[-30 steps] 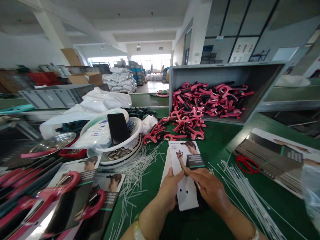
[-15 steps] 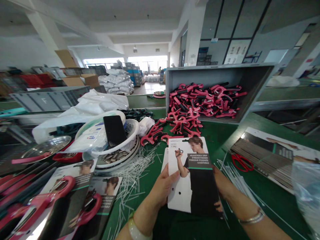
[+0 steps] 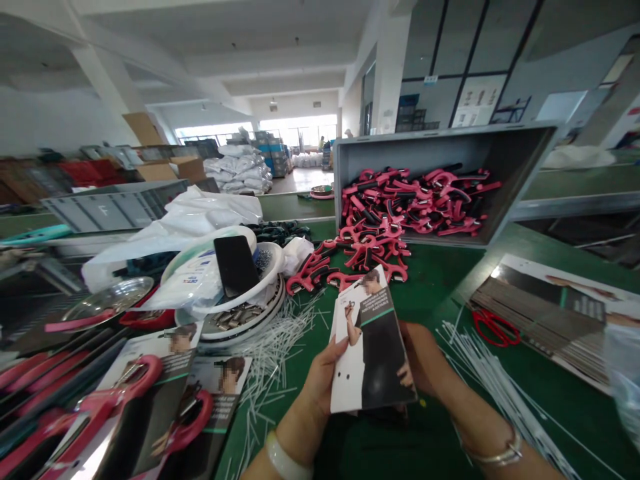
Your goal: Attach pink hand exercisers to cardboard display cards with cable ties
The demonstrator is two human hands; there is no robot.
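Observation:
A printed packaging card [image 3: 373, 353] for an adjustable grip strengthener is held upright, tilted, above the green tabletop. My left hand [image 3: 320, 373] is closed on its left edge, thumb across the white front. A further pale edge shows just behind this card on the left. At the right edge, my right hand [image 3: 420, 353] reaches behind the card, its fingers mostly hidden by it. Beyond the card lie pink and black hand grips [image 3: 370, 247], spilling from a tipped grey crate [image 3: 515, 180].
Loose white plastic ties [image 3: 280, 340] lie left of my hands, more ties [image 3: 495, 380] on the right. Red scissors [image 3: 495, 328] rest beside stacked cards [image 3: 540, 320]. A phone [image 3: 236, 267] lies over bowls of metal parts. Carded grips [image 3: 145, 400] fill the near left.
The card has tilted, its top leaning left and back, and now appears narrower. Both hands still stay at its edges. The whole view has shifted slightly.

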